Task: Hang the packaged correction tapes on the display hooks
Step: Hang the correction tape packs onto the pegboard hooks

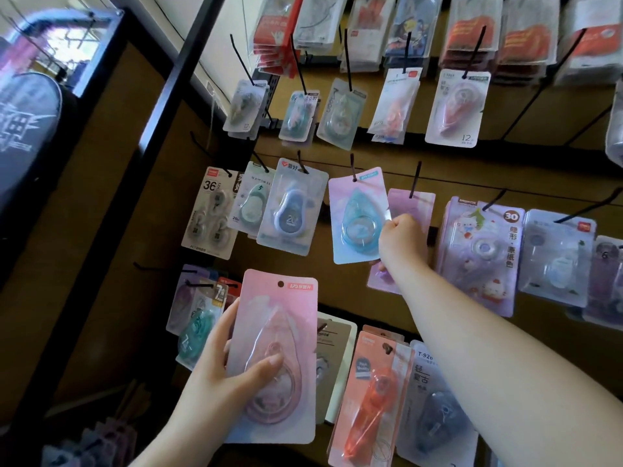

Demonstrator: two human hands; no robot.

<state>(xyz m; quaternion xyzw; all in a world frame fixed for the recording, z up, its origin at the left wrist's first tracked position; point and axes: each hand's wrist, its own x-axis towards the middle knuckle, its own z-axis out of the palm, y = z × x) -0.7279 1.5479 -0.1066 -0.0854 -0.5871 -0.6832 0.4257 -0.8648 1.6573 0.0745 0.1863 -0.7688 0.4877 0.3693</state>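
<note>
Left hand [215, 365] grips (thumb forward); right hand [401, 241] pinches.

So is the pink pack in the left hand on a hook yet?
Not hung. The left hand grips the pink pack, and nothing passes through its hang hole.

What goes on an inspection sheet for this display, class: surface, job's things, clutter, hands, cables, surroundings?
Surface: brown board with black hooks, rows of packs hanging.
Job's things: pink pack off any hook; teal pack hanging on a hook.
Clutter: nothing seen.
Hands: left hand holds the pink pack; right hand pinches the teal pack's edge.
Cables: nothing seen.
Surroundings: glass case at left.
</note>
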